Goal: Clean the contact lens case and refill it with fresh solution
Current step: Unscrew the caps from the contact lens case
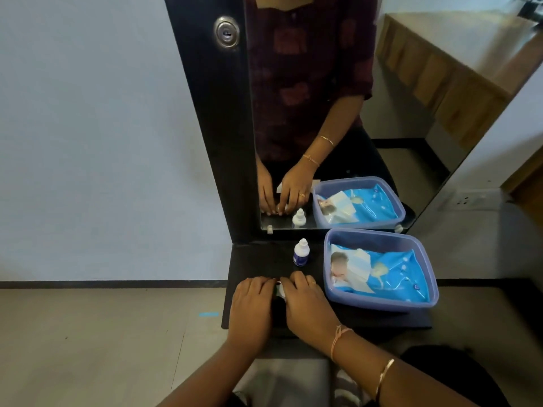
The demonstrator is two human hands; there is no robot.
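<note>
Since it is small, lens case (281,291): your left hand (253,299) and right hand (306,299) grip its ends on the table (255,259).
Solution bottle (301,253): upright, within reach.

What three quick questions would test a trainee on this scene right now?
1. True or false: the bottle stands upright on the shelf.
2. The tub sits on which side of the right hand? A left, B right.
3. What small white thing shows between the left hand and the right hand?
Key: 1 true; 2 B; 3 the lens case.
</note>
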